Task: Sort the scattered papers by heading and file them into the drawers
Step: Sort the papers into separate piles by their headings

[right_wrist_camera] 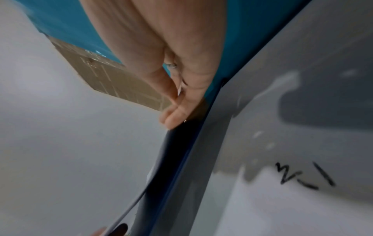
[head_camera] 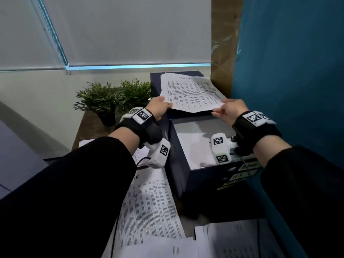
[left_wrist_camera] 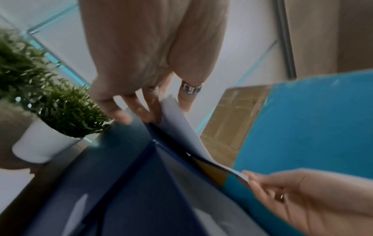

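Atop dark drawer unit [head_camera: 156, 79], printed sheet [head_camera: 189, 94] lengthwise away (both hands [head_camera: 158, 108] gripping)

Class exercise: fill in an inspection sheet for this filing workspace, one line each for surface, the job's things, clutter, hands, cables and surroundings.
Surface: wooden desk, largely covered.
Job's things: printed sheet held above the dark drawer unit; its open drawer already holds paper; printed papers lie in front; the heading is too blurred to read.
Clutter: two potted plants at the desk's back.
Hands: left hand and right hand each pinch a near corner of the sheet.
Cables: thin black cable from the wrist camera, draped over the drawer front.
Surroundings: teal partition on the right, pale blind behind.
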A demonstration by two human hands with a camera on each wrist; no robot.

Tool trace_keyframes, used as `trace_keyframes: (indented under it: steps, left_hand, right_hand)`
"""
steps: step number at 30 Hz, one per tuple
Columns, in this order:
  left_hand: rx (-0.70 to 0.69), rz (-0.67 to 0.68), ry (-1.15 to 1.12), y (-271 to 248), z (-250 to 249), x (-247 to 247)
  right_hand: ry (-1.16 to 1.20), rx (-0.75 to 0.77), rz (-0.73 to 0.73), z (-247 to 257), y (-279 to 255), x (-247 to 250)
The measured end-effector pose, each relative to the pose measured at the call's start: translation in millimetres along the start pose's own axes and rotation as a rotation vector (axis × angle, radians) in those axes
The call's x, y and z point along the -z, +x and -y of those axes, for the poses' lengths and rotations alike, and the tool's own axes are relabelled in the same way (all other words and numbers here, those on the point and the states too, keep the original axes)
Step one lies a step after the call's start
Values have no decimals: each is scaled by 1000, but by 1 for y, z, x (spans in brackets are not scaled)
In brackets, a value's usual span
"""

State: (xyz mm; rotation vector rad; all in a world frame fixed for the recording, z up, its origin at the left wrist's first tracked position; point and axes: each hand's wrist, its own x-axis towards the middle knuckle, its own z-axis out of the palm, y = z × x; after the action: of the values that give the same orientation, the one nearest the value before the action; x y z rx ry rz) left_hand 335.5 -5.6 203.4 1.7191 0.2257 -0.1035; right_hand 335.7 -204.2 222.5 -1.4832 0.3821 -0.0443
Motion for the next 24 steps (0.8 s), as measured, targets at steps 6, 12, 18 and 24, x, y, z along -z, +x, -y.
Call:
trace_keyframes:
  steps: [6, 12, 18, 24]
  left_hand:
    - [-46, 175, 256, 11, 10, 0]
    - [-106, 41, 249, -36, 13, 19]
    - [-178, -114, 205, -118, 57, 48]
    - [-67, -107, 351, -194, 149, 44]
  right_hand:
    - [-116, -31, 151, -5, 10, 5]
    - [-202, 226, 182, -1, -48, 13]
    - [-107, 623, -85, -45, -120, 54]
    - [-215, 546, -255, -157, -162, 110]
